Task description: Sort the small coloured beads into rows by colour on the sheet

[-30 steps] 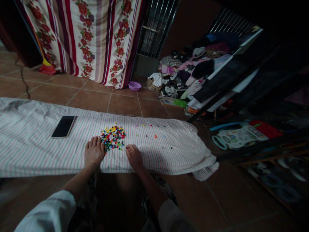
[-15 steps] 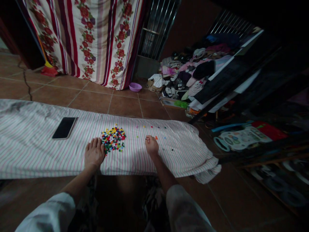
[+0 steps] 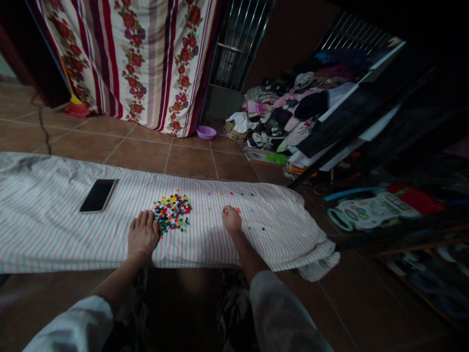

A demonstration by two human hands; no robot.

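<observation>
A heap of small multicoloured pieces [image 3: 171, 211], like beads, lies on the striped cloth [image 3: 110, 239]. My left hand [image 3: 143, 231] rests flat at the heap's left edge, fingers extended. To the right of the heap, my right hand [image 3: 232, 220] is closed just over the cloth with fingertips pinched together; whatever they hold is too small to make out. Around it single pieces lie apart: an orange piece [image 3: 239, 210] beside the knuckles, a red piece [image 3: 231, 193] farther back, and a black piece [image 3: 263, 229] to the right.
A phone [image 3: 98, 195] lies on the cloth at the left. Beyond the cloth are a purple basin [image 3: 206, 132], a red broom [image 3: 77, 108] and a floral curtain [image 3: 154, 68]. Piled clothes [image 3: 286, 107] fill the back right. A dark slanted bar [image 3: 351, 132] crosses the right side.
My right hand has shifted very slightly and stays pinched. The left hand keeps its place by the heap. The whole view has moved a little.
</observation>
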